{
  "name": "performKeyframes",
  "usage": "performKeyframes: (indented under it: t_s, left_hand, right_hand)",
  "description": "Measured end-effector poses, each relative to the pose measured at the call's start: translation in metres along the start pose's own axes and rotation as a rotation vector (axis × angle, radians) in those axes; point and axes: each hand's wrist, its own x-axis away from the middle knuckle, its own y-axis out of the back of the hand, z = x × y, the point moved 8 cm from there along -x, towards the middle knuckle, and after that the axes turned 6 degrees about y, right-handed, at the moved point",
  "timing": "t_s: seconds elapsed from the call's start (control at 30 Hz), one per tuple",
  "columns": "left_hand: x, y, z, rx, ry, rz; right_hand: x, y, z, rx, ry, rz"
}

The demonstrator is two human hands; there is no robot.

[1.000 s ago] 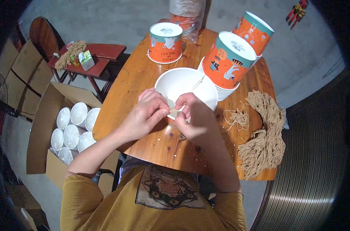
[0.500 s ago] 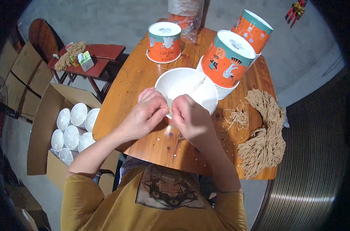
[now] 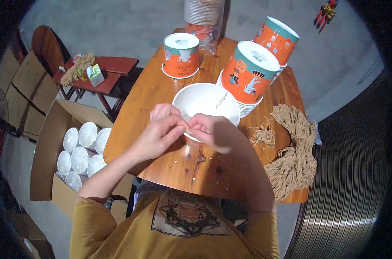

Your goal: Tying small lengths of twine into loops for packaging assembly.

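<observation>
Both hands meet at the near rim of the white-lined bucket (image 3: 202, 94), which stands mouth up in the middle of the counter (image 3: 133, 114). The left hand (image 3: 163, 131) pinches a short bit of string (image 3: 188, 131) between thumb and forefinger, its other fingers curled over the rim. The right hand (image 3: 211, 131) has its fingers drawn in close beside that string; whether they grip it, I cannot tell. A second string (image 3: 221, 100) lies against the bucket's inner wall on the far right side. Just beyond, to the right, rises a stack (image 3: 251, 73) of upturned orange buckets with green bands, with a second stack (image 3: 275, 41) behind it. One upturned bucket (image 3: 181, 60) stands apart at far left, and a bagged stack (image 3: 203, 19) is at the far end. To the right lie a loose tangle (image 3: 261, 136) of string and a thick tan bundle (image 3: 301, 159), and small white specks dot the near part. At left, a carton (image 3: 49, 159) holds more white-lined buckets (image 3: 79, 159).
</observation>
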Motion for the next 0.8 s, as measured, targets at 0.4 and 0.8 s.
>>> performKeyframes:
  t_s: [0.4,0.8]
  left_hand:
    - [-0.005,0.001,-0.007,-0.172,0.102,-0.124]
    - [-0.020,-0.007,-0.020,-0.373,0.017,-0.076]
  right_hand:
    - [0.005,0.013,0.030,0.393,0.365,-0.309]
    - [0.010,0.003,0.027,0.509,0.224,-0.455]
